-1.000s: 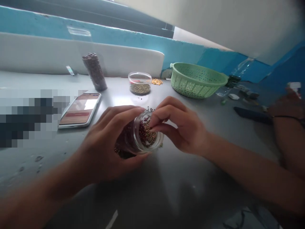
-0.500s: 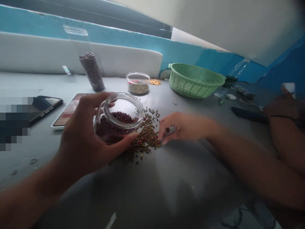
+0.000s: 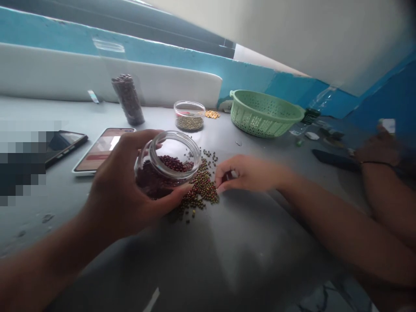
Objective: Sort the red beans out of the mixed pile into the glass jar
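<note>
My left hand (image 3: 120, 190) is wrapped round an open glass jar (image 3: 151, 182), which leans over the table. Dark red beans (image 3: 172, 164) lie inside it. Beside and partly behind the jar, a loose pile of mixed red and green beans (image 3: 204, 184) is spread on the grey table (image 3: 247, 242). At the pile's right edge is my right hand (image 3: 238, 173), its thumb and forefinger bent together in a pinch. Whatever is between those fingertips is too small to make out.
Behind stand a tall clear jar of dark beans (image 3: 128, 99), a low round tub (image 3: 189, 117), orange grains (image 3: 212, 114) and a green basket (image 3: 264, 117). Two phones lie left, one white-edged (image 3: 100, 151). Another person's hand (image 3: 378, 149) and a bottle (image 3: 308, 117) are at right.
My left hand and the jar have shifted slightly right. The fingertips of my right hand have drawn closer together at the edge of the pile.
</note>
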A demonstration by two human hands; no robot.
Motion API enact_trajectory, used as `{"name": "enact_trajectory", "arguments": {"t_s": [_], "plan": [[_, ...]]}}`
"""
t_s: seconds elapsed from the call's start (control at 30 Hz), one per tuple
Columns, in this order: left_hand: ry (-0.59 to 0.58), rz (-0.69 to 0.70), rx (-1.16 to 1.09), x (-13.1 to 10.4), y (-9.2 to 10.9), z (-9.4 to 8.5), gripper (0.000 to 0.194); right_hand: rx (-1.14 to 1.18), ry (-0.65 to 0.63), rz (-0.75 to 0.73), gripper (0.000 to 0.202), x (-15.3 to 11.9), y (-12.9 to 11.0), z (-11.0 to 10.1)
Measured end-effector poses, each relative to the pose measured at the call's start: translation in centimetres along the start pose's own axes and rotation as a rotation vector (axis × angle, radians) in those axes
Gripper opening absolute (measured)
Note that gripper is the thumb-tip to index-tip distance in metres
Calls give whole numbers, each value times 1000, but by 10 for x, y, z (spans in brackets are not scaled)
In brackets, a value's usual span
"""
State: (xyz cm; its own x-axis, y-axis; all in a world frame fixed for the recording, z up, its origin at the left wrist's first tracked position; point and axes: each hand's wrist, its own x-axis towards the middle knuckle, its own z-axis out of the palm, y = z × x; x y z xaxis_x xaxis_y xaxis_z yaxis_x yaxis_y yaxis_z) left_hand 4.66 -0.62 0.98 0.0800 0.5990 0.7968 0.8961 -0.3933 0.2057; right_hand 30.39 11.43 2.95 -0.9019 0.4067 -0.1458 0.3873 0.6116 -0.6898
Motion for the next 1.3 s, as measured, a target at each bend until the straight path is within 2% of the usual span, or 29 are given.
{"name": "enact_trajectory", "arguments": {"t_s": [0.07,0.23,0.37,0.53,0.7,0.83,0.9,1.0,1.07,1.13,1.2,1.3], "plan": [[-6,-1,-1,0,0,0,83,9,12,11,2,-3,-3,-1],[-16,1,9,1,0,0,83,35,-34,-63,11,-2,-1,3],[-20,-11,13,1,-1,0,82,7,-38,-43,11,2,3,5],[-24,-5,-6,-1,-2,0,81,-49,-41,-20,9,3,2,6],[-40,17,-41,-2,-2,1,80,-114,-86,-67,3,2,1,7],[-60,43,-87,-1,-1,2,77,-241,-80,-95,11,-2,-6,8],[-62,62,-83,-1,0,3,77,-229,35,-126,11,-4,-14,9],[-75,92,-68,-3,-1,4,75,-108,405,-280,10,-3,-27,15],[-97,116,-72,-4,-1,5,76,-65,554,-429,7,-2,-36,22],[-119,134,-87,-6,-1,5,78,-77,566,-553,5,-1,-41,28],[-126,145,-104,-6,0,4,80,-92,567,-579,11,-1,-42,30],[-105,129,-112,-4,1,3,79,-84,640,-420,11,-4,-34,21]]}}
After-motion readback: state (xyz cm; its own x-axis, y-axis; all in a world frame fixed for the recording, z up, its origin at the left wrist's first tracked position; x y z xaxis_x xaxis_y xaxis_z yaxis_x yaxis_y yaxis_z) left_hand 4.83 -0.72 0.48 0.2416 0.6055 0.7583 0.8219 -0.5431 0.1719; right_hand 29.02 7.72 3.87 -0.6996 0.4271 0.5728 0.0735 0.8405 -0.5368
